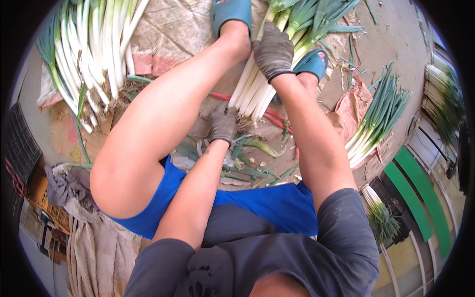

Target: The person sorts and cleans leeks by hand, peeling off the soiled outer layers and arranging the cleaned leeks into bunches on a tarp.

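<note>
My gloved right hand is closed round the upper part of a bundle of white-stemmed green onions, whose green tops point away from me. My gloved left hand is at the bundle's root end, its fingers curled on the lowest white stems. Red ties lie under and beside the stems. Loose leaf trimmings lie below the bundle, between my legs.
More green onions lie at the left and right on sacking and cardboard. My feet in teal clogs flank the bundle. Dark crates, cloth and green slats sit at the edges.
</note>
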A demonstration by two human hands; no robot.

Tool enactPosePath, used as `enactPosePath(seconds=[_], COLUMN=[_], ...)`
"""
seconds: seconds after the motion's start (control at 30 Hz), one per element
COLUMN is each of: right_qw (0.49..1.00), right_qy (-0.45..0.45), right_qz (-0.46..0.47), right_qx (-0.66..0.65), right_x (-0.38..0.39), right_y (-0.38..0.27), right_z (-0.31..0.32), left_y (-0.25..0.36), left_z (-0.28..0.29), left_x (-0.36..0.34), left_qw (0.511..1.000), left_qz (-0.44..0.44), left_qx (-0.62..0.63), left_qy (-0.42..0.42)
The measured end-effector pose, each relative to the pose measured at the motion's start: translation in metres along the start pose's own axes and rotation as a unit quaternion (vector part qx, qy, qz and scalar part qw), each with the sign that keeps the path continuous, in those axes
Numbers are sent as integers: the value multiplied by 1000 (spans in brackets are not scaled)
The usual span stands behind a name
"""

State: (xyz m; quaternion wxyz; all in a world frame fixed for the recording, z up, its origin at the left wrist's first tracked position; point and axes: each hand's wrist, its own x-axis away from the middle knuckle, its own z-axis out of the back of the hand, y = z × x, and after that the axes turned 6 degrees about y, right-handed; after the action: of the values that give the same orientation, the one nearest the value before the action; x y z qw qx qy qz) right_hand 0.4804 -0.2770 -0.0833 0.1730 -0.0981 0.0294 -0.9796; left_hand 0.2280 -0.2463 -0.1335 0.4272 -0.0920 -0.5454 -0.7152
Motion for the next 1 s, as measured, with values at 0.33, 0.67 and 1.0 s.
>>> enactPosePath(seconds=[0.33,0.67,1.0], right_qw=[976,976,962], right_qy=[135,86,7], right_qz=[136,198,96], right_qx=[105,-9,-255], right_x=[10,115,235], right_y=[-6,68,63], right_z=[-26,123,221], left_y=[-11,74,242], left_z=[7,-1,305], left_x=[5,56,-1], left_qw=[998,990,958], left_qz=[56,5,-262], left_qx=[25,-102,38], left_qy=[26,98,106])
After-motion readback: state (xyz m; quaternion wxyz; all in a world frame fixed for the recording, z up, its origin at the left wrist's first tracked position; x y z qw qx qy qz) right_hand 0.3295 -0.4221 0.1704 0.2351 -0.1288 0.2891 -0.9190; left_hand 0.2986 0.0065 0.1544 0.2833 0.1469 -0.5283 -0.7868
